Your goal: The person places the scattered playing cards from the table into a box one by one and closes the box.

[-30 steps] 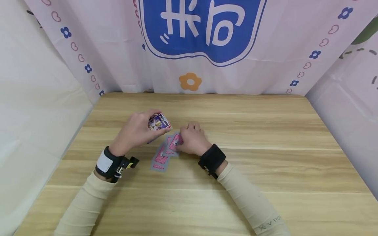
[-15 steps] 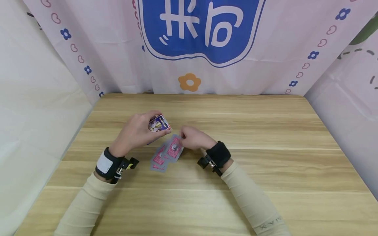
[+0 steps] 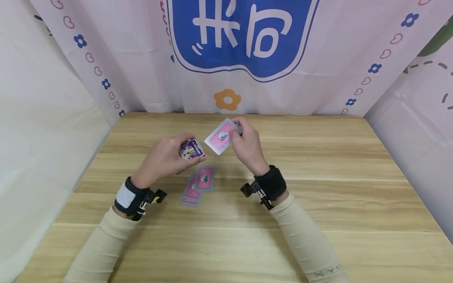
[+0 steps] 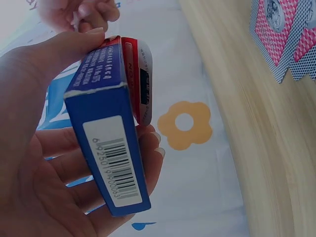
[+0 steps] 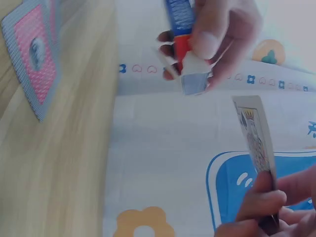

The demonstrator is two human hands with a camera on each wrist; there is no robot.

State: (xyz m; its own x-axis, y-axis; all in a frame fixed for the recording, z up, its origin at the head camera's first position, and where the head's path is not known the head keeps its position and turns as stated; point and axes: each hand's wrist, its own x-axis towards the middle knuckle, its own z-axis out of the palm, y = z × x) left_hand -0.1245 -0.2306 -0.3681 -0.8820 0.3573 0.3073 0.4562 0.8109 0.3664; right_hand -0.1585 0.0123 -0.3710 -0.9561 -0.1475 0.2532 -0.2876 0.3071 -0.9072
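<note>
My left hand (image 3: 163, 160) grips a blue and red playing card box (image 4: 109, 128) above the table, thumb on one edge and fingers round the other. Its barcode end shows in the left wrist view, and the flap end stands open in the right wrist view. Between thumb and fingers, my right hand (image 3: 248, 145) pinches a playing card (image 3: 221, 137), raised just right of the box, its pink patterned back up. A court-card face shows in the right wrist view. Several cards (image 3: 204, 179) lie overlapping, backs up, on the table below the box.
The wooden table (image 3: 318, 204) reaches back to a white curtain (image 3: 134, 70) with a blue emblem and an orange flower. White cloth (image 3: 46, 129) hangs along the left side, and more at the right. A strapped camera sits on each wrist.
My right hand has picked a card off the overlapping cards and lifted it up and away toward the box's right side. My left hand with the box has barely moved.
</note>
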